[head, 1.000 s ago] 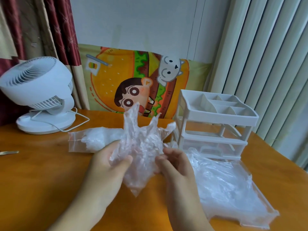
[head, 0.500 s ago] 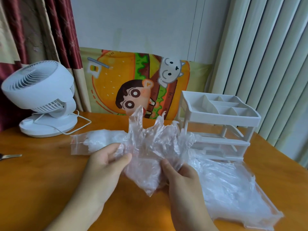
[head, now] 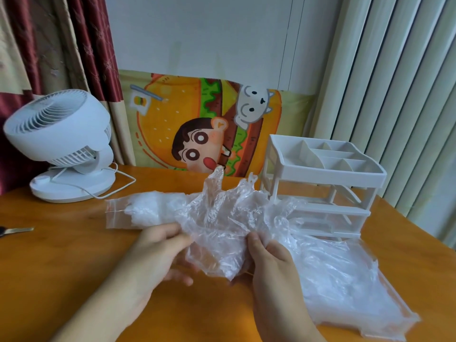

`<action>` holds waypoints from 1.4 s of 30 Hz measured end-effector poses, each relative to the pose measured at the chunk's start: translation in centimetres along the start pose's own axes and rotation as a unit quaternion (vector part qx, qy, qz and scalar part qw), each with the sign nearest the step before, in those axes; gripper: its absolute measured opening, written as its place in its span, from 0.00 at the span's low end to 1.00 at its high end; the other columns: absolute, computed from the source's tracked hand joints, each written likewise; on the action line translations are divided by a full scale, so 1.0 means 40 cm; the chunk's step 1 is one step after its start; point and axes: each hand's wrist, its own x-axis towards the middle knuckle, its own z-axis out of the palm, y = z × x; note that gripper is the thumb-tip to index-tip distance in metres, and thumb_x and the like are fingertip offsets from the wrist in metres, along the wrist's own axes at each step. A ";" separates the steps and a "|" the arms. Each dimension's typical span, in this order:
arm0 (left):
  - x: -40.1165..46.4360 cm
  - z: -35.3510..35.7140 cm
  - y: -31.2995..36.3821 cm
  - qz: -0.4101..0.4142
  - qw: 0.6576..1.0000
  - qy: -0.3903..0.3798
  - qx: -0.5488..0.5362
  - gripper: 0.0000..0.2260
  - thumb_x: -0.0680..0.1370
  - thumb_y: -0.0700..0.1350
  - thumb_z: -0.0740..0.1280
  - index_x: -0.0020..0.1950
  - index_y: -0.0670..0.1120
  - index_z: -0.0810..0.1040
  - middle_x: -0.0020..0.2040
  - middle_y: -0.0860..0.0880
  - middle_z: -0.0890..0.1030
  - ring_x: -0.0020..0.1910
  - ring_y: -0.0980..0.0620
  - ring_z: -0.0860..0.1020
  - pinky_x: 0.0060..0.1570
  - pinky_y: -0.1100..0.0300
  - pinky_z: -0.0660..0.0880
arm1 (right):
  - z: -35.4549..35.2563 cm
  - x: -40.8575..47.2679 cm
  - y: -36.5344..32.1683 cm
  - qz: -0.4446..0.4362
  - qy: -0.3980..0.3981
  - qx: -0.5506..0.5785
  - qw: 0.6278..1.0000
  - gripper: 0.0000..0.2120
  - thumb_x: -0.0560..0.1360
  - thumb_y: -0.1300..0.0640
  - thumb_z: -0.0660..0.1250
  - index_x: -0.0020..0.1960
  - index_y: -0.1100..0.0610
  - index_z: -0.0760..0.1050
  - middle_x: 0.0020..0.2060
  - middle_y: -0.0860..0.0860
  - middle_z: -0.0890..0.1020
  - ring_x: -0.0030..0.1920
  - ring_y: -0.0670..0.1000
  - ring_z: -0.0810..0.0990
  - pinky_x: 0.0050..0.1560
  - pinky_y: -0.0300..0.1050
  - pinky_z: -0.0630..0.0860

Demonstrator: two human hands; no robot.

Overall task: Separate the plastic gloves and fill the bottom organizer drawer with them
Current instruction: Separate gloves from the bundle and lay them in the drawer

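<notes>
Head view: a crumpled bunch of clear plastic gloves (head: 222, 225) is held above the orange wooden surface (head: 61, 262) near the middle. The left hand (head: 158, 253) has its grip closed on the bunch's left edge, thumb on top and fingers curled beneath. The right hand (head: 269, 260) pinches the right edge between thumb and fingers. Glove fingertips stick up toward the far side.

Behind the bunch, to the left, a zip-top bag (head: 138, 213) is laid flat with more white gloves packed inside. To the right, the clear bottom drawer (head: 385, 314) is seen pulled out onto the surface, loosely heaped with separated gloves (head: 333, 280). Just beyond it stands the white organizer (head: 328, 183), its top tray divided into compartments and its lower bays open.

A white desk fan (head: 64, 141) stands far left, and a cartoon burger cushion (head: 209, 124) is propped against the wall.
</notes>
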 end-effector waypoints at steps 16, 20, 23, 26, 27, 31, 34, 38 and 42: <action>0.010 -0.028 0.028 -0.049 0.989 -0.071 -0.120 0.19 0.79 0.52 0.64 0.60 0.40 0.83 0.52 0.33 0.85 0.43 0.36 0.85 0.37 0.48 0.83 | -0.023 0.033 0.036 -0.016 0.018 -0.061 0.998 0.12 0.85 0.56 0.66 0.48 0.61 0.81 0.37 0.58 0.85 0.39 0.53 0.85 0.40 0.48 0.80; 0.015 -0.018 0.044 -0.108 0.989 -0.043 -0.087 0.23 0.80 0.58 0.65 0.66 0.42 0.80 0.59 0.35 0.84 0.55 0.33 0.84 0.46 0.42 0.83 | -0.025 0.027 0.033 -0.069 -0.007 -0.158 0.985 0.11 0.83 0.55 0.68 0.43 0.56 0.80 0.32 0.49 0.82 0.34 0.47 0.81 0.35 0.40 0.76; -0.002 -0.011 0.024 -0.052 0.997 -0.049 -0.017 0.17 0.76 0.45 0.75 0.62 0.42 0.80 0.51 0.41 0.88 0.47 0.39 0.87 0.34 0.51 0.81 | -0.016 0.014 0.018 -0.059 -0.050 -0.135 0.988 0.10 0.84 0.56 0.68 0.47 0.56 0.82 0.33 0.50 0.84 0.33 0.49 0.82 0.32 0.40 0.76; -0.011 -0.002 0.013 0.017 1.000 0.010 -0.020 0.07 0.79 0.42 0.72 0.56 0.44 0.83 0.47 0.46 0.88 0.44 0.43 0.87 0.34 0.52 0.80 | 0.000 0.004 0.007 0.038 -0.086 -0.014 0.995 0.15 0.85 0.51 0.65 0.55 0.62 0.84 0.39 0.59 0.86 0.35 0.59 0.84 0.30 0.50 0.80; -0.013 -0.001 0.013 0.039 0.998 0.024 -0.035 0.06 0.79 0.43 0.71 0.55 0.45 0.83 0.48 0.46 0.89 0.45 0.44 0.87 0.34 0.51 0.80 | 0.003 0.004 0.007 0.067 -0.085 0.021 0.994 0.18 0.85 0.51 0.64 0.55 0.66 0.83 0.37 0.62 0.82 0.33 0.60 0.81 0.29 0.51 0.79; -0.009 0.001 0.011 0.093 0.993 0.044 -0.065 0.07 0.80 0.43 0.70 0.56 0.44 0.85 0.50 0.45 0.88 0.49 0.42 0.87 0.42 0.47 0.81 | -0.002 0.009 0.016 0.075 -0.119 -0.002 0.990 0.14 0.84 0.62 0.63 0.43 0.66 0.81 0.36 0.63 0.78 0.32 0.59 0.79 0.28 0.49 0.78; -0.007 0.003 0.005 0.135 0.990 0.046 -0.016 0.07 0.80 0.44 0.70 0.56 0.48 0.86 0.50 0.48 0.88 0.50 0.47 0.87 0.43 0.50 0.84 | -0.014 0.012 0.017 0.075 -0.172 -0.026 0.982 0.07 0.79 0.65 0.65 0.47 0.67 0.80 0.40 0.62 0.81 0.36 0.58 0.80 0.32 0.51 0.79; -0.011 0.008 0.004 0.172 0.982 0.074 0.035 0.06 0.80 0.47 0.70 0.55 0.52 0.86 0.48 0.57 0.88 0.50 0.58 0.86 0.48 0.61 0.77 | -0.018 0.015 0.020 0.079 -0.242 -0.057 0.965 0.12 0.72 0.71 0.73 0.54 0.64 0.85 0.42 0.62 0.83 0.39 0.57 0.82 0.38 0.50 0.82; 0.002 -0.005 -0.001 0.166 0.978 0.125 0.020 0.06 0.80 0.47 0.71 0.54 0.51 0.86 0.47 0.57 0.88 0.50 0.59 0.85 0.48 0.59 0.77 | -0.023 0.028 0.042 0.026 -0.202 -0.094 0.974 0.09 0.65 0.69 0.74 0.45 0.62 0.83 0.38 0.60 0.83 0.38 0.57 0.84 0.39 0.47 0.81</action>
